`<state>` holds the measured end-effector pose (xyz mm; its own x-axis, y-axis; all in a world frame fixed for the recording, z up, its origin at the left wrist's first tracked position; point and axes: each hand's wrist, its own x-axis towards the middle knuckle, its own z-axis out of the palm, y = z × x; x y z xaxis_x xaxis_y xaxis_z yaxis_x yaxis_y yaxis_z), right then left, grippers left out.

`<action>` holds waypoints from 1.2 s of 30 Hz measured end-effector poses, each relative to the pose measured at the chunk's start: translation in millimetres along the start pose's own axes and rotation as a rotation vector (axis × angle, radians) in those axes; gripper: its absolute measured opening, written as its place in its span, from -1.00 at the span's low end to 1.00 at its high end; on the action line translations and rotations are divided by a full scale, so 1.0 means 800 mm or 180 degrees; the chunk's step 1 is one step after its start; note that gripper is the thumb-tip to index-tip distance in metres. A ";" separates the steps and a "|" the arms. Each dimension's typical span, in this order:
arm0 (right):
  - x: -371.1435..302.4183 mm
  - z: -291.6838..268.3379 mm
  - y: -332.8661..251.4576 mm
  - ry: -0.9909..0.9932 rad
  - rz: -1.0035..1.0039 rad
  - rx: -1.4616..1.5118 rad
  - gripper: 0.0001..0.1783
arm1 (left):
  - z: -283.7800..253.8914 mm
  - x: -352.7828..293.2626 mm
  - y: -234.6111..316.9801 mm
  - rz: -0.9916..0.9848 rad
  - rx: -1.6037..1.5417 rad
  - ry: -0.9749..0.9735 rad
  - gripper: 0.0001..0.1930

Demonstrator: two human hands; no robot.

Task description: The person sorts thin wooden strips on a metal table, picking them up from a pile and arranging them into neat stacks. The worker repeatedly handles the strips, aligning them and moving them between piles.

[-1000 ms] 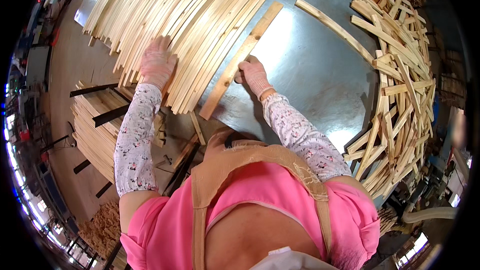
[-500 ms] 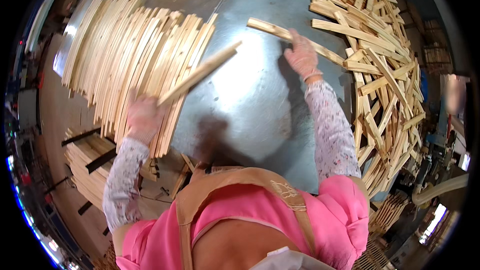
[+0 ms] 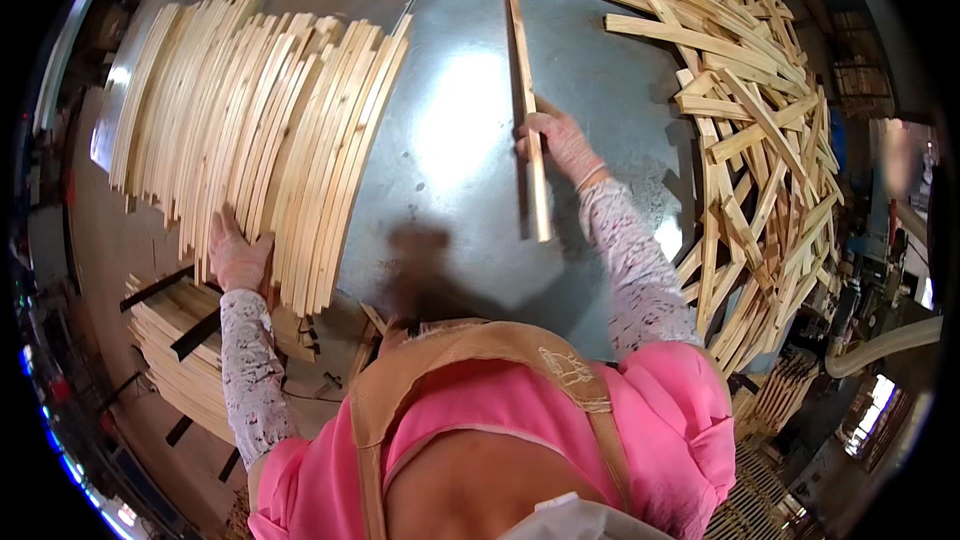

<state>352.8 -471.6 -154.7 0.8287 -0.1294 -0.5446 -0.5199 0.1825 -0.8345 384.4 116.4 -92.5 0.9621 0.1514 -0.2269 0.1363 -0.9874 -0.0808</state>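
My right hand [image 3: 562,147] is closed around the middle of a wooden strip [image 3: 521,50] over the metal table. The strip points nearly straight away from me, on its narrow edge, with its shadow just to its left. At the near ends of a row of wooden strips [image 3: 225,110] on the left rests my left hand [image 3: 240,258]. Its fingers are stretched out and its thumb is apart, touching the strip ends. The row's strips lie side by side, their ends uneven. Both hands wear thin pale gloves.
A loose, criss-crossed heap of wooden pieces [image 3: 765,150] covers the table's right side. The grey metal table [image 3: 440,190] shines between row and heap. Below the row, at lower left, more stacked strips [image 3: 180,350] sit by dark metal bars [image 3: 195,335].
My right hand has drawn its strip away from the heap toward the middle and turned it lengthwise. The slanted strip by my left hand no longer sticks out; that hand has shifted left and down.
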 end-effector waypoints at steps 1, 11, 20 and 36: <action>-0.015 0.028 0.016 -0.0186 0.0452 0.1400 -0.48 | 0.002 -0.002 0.000 0.0331 0.0072 0.0419 0.06; -0.095 0.165 0.083 0.0446 0.0349 0.1738 -0.48 | 0.118 -0.163 0.223 -0.0075 -0.5157 -0.2892 -0.24; -0.153 0.127 0.159 -0.0155 -0.0465 -0.1352 -0.33 | 0.162 -0.214 0.279 -0.0345 -0.5896 -0.3854 -0.49; -0.406 -0.385 0.235 0.2422 -0.1119 -0.2719 -0.41 | 0.141 -0.291 0.380 -0.0436 -0.5983 -0.2968 -0.49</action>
<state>-78.4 -695.5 -160.5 0.7675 -0.6387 0.0551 -0.4977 -0.6477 -0.5769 175.0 -213.6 -174.0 0.6335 -0.4069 -0.6581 0.7719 0.2730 0.5742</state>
